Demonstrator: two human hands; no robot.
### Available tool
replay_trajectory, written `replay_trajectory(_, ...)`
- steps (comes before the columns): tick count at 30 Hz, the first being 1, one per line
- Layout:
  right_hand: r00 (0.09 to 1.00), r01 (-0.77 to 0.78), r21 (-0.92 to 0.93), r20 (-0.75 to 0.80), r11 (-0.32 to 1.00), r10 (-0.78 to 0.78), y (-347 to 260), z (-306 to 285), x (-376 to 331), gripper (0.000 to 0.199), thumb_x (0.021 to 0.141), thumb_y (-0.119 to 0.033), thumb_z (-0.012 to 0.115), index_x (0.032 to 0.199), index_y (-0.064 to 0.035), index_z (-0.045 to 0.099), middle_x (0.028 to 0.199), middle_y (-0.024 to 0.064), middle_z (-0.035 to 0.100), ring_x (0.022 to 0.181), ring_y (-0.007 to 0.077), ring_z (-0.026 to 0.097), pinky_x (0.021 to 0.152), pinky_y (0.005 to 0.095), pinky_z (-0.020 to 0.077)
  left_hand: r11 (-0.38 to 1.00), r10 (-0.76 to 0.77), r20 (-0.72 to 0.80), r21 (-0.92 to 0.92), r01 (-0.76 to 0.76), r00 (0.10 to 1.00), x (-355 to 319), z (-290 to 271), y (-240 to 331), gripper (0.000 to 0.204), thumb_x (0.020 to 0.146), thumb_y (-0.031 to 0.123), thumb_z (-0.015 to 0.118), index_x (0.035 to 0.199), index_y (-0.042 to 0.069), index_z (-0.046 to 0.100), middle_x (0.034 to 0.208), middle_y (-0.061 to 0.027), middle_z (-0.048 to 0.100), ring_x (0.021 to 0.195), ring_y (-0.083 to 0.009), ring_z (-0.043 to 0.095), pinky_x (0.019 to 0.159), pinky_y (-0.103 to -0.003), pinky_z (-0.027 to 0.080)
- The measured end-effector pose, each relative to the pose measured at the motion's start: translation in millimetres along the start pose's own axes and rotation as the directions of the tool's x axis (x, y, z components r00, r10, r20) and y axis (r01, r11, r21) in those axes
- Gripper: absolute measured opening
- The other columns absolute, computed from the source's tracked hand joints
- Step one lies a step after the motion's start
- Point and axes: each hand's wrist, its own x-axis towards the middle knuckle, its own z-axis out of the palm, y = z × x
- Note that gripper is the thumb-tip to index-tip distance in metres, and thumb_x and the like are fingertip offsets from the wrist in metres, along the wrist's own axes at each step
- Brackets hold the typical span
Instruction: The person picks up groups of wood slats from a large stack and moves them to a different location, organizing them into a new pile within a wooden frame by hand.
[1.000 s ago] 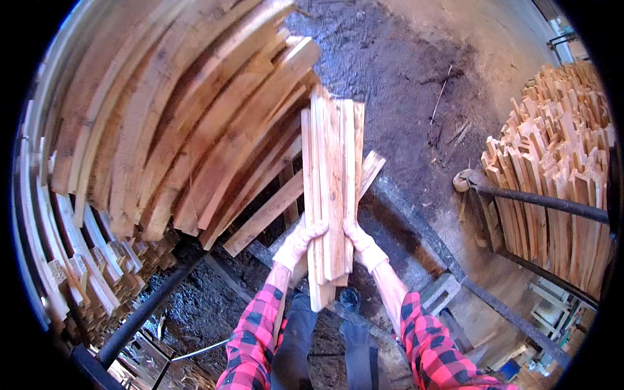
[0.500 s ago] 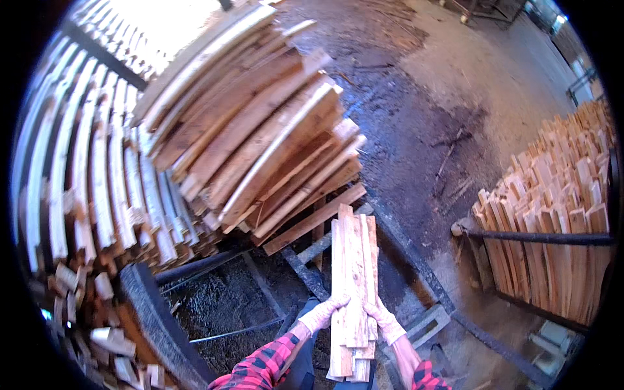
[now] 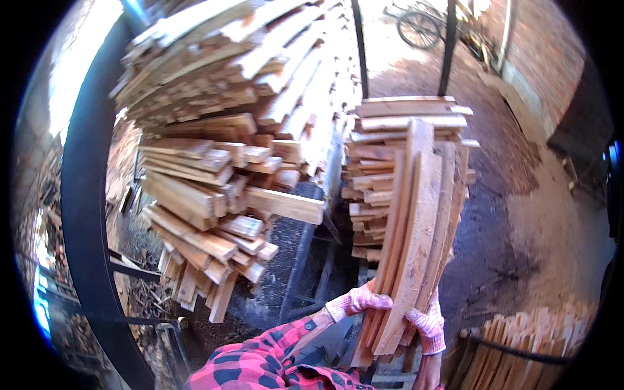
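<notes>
A bundle of several long wooden boards [image 3: 417,234] stands tilted in front of me, its far ends overlapping a stack of boards [image 3: 372,174] behind it. My left hand [image 3: 361,303], in a pale pinkish work glove, grips the bundle's left side near its lower end. On the right side my gloved right hand [image 3: 428,326] clasps it slightly lower, thumb over the front board. Palms and most fingers are hidden behind the wood. I cannot tell whether the far ends touch the stack.
At left rises a large pile of loose boards [image 3: 195,175] with uneven ends, beside a dark metal post [image 3: 91,195]. Upright wood pieces [image 3: 520,338] fill a rack at lower right. A brick wall [image 3: 543,65] and a bicycle wheel [image 3: 418,30] are farther back.
My view has swung to the left. Both hands still grip the boards, which now reach higher in the picture, in front of the stack.
</notes>
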Motion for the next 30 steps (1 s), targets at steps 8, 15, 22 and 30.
replay_trajectory(8,0.826,0.39,-0.513,0.562,0.765,-0.045,-112.3,180.3,45.8,0.128,0.048,-0.047,0.095,0.153,-0.0068,0.034,0.152,0.0153,0.039,0.141,0.0318,0.041,0.115,0.0414,0.0358,0.855,0.4,-0.457,-0.127,-0.503,0.795,-170.0,42.7,139.6,0.09,0.072,0.036,0.082,0.146,0.0,0.044,0.136,-0.0134,0.06,0.125,-0.03,0.058,0.109,-0.045,0.044)
replay_trajectory(15,0.538,0.686,-0.57,0.816,0.452,0.211,-144.2,408.1,83.1,0.124,0.062,-0.077,0.073,0.159,-0.0145,0.027,0.141,0.0346,0.045,0.133,0.047,0.047,0.107,0.0499,0.0426,0.574,0.566,-0.807,0.241,-0.783,0.166,-270.2,15.5,232.2,0.097,0.083,0.074,0.062,0.15,0.008,0.039,0.143,-0.0132,0.052,0.131,-0.0289,0.052,0.111,-0.046,0.044)
replay_trajectory(22,0.418,0.907,-0.419,0.888,-0.035,0.193,-2.2,526.8,63.0,0.082,0.081,-0.059,0.069,0.149,-0.0203,0.044,0.154,0.0302,0.033,0.139,0.0545,0.032,0.106,0.0768,0.0238,0.842,0.341,-0.885,0.438,-0.314,-0.318,-428.2,-152.9,215.0,0.102,0.084,0.065,0.069,0.155,0.004,0.03,0.151,-0.0156,0.045,0.136,-0.0264,0.045,0.112,-0.039,0.038)
replay_trajectory(30,0.343,0.932,-0.329,0.936,-0.154,0.076,67.8,515.5,59.9,0.076,0.077,-0.05,0.074,0.14,-0.0113,0.055,0.156,0.0343,0.028,0.144,0.058,0.022,0.111,0.0794,0.0056,0.929,0.294,-0.887,0.352,-0.11,-0.357,-433.4,-223.5,147.3,0.121,0.08,0.069,0.072,0.158,-0.004,0.016,0.159,-0.0214,0.031,0.146,-0.0302,0.032,0.12,-0.039,0.025)
